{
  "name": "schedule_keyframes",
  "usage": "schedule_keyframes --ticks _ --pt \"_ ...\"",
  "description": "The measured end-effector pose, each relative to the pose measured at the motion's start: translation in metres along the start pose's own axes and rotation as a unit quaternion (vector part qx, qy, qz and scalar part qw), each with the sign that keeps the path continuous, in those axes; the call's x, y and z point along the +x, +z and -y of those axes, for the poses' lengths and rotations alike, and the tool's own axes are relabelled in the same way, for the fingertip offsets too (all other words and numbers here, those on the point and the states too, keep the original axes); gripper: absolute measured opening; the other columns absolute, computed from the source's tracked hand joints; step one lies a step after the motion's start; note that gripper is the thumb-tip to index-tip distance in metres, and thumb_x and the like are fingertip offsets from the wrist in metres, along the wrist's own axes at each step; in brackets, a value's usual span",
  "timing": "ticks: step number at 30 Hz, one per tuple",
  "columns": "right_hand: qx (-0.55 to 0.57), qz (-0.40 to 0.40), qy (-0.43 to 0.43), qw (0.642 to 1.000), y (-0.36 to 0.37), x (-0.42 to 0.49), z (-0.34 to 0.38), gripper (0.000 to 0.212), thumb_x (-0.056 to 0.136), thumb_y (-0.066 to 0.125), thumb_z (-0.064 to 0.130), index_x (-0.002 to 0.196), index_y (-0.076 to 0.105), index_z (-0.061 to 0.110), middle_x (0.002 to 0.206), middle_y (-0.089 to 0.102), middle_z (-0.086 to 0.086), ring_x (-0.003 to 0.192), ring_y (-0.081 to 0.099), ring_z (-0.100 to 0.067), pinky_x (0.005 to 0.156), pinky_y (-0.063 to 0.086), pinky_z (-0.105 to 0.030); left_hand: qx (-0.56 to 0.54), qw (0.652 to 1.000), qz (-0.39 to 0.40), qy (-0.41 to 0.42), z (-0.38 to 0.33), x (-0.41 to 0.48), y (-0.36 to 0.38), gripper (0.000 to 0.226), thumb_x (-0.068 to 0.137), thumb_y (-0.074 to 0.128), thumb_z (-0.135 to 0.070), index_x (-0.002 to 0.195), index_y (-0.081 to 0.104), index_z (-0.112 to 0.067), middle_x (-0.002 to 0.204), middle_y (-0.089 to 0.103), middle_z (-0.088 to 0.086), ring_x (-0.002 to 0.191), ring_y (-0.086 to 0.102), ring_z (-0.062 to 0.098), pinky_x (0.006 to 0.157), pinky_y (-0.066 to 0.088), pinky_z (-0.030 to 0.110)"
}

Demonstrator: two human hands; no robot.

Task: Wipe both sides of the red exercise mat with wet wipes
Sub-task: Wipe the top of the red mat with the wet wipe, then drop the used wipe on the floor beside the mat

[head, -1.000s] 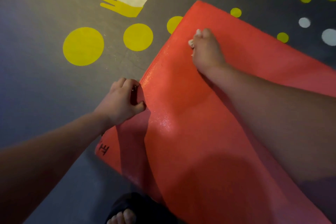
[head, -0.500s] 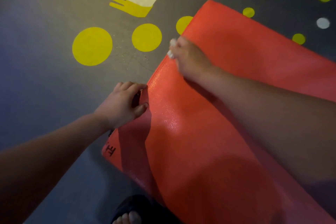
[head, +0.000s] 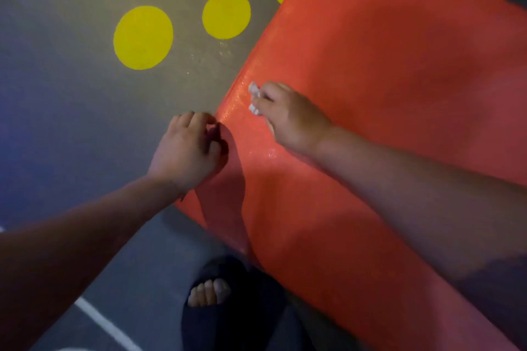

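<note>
- Right hand (head: pixel 291 120): fingers curled tight round a small white wad of wet wipe (head: pixel 253 98), which pokes out past the knuckles. Hand and wipe are down on the red mat (head: pixel 385 65), just inside its near-left edge.
- Left hand (head: pixel 185 151): fingers hooked over that same edge and thumb tucked in, gripping the mat where it meets the floor. The edge looks lifted and curled a little under this grip, with a darker, shadowed flap showing just below the hand.
- Mat: lies mostly flat on the floor (head: pixel 71 122) and runs from the near right corner of the view up and away to the top. The right forearm crosses it.
- Wet trace: a glossy strip follows the edge beside the wiping hand and carries on a little toward the wrist. The rest of the upper face looks dull and dry (low light, so not certain).
- Progress, as a judgement: the upper face is under way, with the edge strip done and the wide middle and far end probably left. Whether the underside is wiped cannot be told.
- Surroundings: yellow dots (head: pixel 143 37) painted on the grey floor beyond the left hand, a white line (head: pixel 105 325) near the bottom, and a foot in a dark slipper (head: pixel 216 293) beside the mat's near edge.
</note>
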State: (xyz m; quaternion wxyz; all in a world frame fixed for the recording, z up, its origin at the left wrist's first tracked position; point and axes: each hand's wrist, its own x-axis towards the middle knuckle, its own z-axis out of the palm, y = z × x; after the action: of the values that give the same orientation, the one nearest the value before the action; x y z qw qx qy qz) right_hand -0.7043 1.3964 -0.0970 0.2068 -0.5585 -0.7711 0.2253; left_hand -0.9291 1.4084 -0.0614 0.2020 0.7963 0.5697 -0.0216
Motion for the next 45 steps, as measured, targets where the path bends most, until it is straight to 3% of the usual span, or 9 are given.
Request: schedule_keyframes --ticks 6,10,13,16,25,30,33,40,45 --pt "0.009 -0.04 0.198 0.979 -0.027 -0.135 0.036 0.028 0.099 0.048 0.016 0.116 0.067 0.003 0.094 0.058 -0.015 0.085 0.06 -0.037 0.075 0.048 -0.042 -0.015 0.999 -0.008 0.038 -0.101 -0.05 0.023 0.033 0.08 0.055 -0.02 0.111 0.06 -0.009 0.103 0.061 0.015 0.1 0.049 0.037 0.088 0.04 0.047" --pt "0.016 -0.1 0.356 0.929 -0.081 -0.234 0.059 0.02 0.092 0.061 0.005 0.107 0.073 0.005 0.09 0.065 -0.009 0.073 0.064 -0.024 0.068 0.045 -0.025 0.014 0.985 0.139 0.097 -0.165 -0.092 0.012 0.036 0.079 0.046 -0.034 0.105 0.062 -0.014 0.101 0.061 0.012 0.104 0.05 0.037 0.088 0.044 0.047" --pt "0.068 -0.068 0.446 0.89 -0.127 -0.291 0.092 0.025 0.091 0.058 -0.001 0.112 0.072 0.003 0.104 0.067 -0.015 0.088 0.057 -0.012 0.085 0.035 -0.001 0.067 0.961 0.236 0.125 -0.2 -0.133 -0.022 0.037 0.08 0.044 -0.039 0.103 0.064 -0.016 0.103 0.062 0.01 0.109 0.051 0.036 0.092 0.048 0.046" --pt "0.109 -0.071 0.513 0.848 -0.182 -0.328 0.139 0.025 0.09 0.058 0.0 0.11 0.073 0.003 0.104 0.066 -0.018 0.092 0.064 -0.025 0.091 0.034 -0.007 0.076 0.957 0.263 0.093 -0.235 -0.168 -0.077 0.027 0.088 0.053 -0.032 0.106 0.064 -0.015 0.109 0.062 0.011 0.114 0.05 0.035 0.093 0.047 0.043" --pt "0.179 -0.117 0.609 0.764 -0.432 -0.359 0.277 0.025 0.092 0.058 0.008 0.113 0.072 0.01 0.109 0.064 -0.014 0.098 0.064 -0.031 0.091 0.041 -0.024 0.094 0.941 0.31 0.101 -0.365 -0.227 -0.32 0.03 0.084 0.051 -0.035 0.1 0.066 -0.015 0.106 0.065 0.012 0.109 0.054 0.035 0.091 0.049 0.043" --pt "0.202 -0.19 0.64 0.717 -0.548 -0.409 0.33 0.015 0.094 0.062 0.025 0.094 0.072 0.014 0.082 0.072 -0.008 0.083 0.067 -0.024 0.067 0.037 -0.027 0.12 0.933 0.303 0.152 -0.466 -0.251 -0.41 0.025 0.088 0.053 -0.033 0.099 0.068 -0.016 0.109 0.069 0.012 0.111 0.059 0.036 0.091 0.05 0.039" --pt "0.22 -0.241 0.644 0.692 -0.581 -0.455 0.336 0.019 0.096 0.061 0.024 0.086 0.071 0.012 0.07 0.071 -0.007 0.078 0.067 -0.026 0.06 0.031 -0.022 0.123 0.933 0.281 0.187 -0.533 -0.269 -0.424 0.023 0.091 0.055 -0.03 0.104 0.068 -0.016 0.113 0.068 0.013 0.111 0.06 0.035 0.09 0.05 0.036" --pt "0.313 -0.307 0.683 0.584 -0.618 -0.625 0.346 0.015 0.098 0.057 0.015 0.1 0.067 0.006 0.079 0.074 -0.015 0.066 0.056 -0.016 0.046 0.035 -0.014 0.146 0.92 0.305 0.198 -0.68 -0.391 -0.384 0.023 0.097 0.051 -0.029 0.108 0.064 -0.014 0.114 0.07 0.012 0.109 0.063 0.031 0.087 0.049 0.032" --pt "0.303 -0.337 0.722 0.523 -0.655 -0.789 0.356 0.017 0.097 0.06 0.021 0.1 0.069 0.007 0.082 0.074 -0.013 0.09 0.067 -0.025 0.054 0.032 -0.019 0.121 0.911 0.32 0.229 -0.809 -0.504 -0.338 0.015 0.096 0.054 -0.024 0.097 0.065 -0.015 0.101 0.073 0.012 0.101 0.066 0.03 0.079 0.046 0.032"
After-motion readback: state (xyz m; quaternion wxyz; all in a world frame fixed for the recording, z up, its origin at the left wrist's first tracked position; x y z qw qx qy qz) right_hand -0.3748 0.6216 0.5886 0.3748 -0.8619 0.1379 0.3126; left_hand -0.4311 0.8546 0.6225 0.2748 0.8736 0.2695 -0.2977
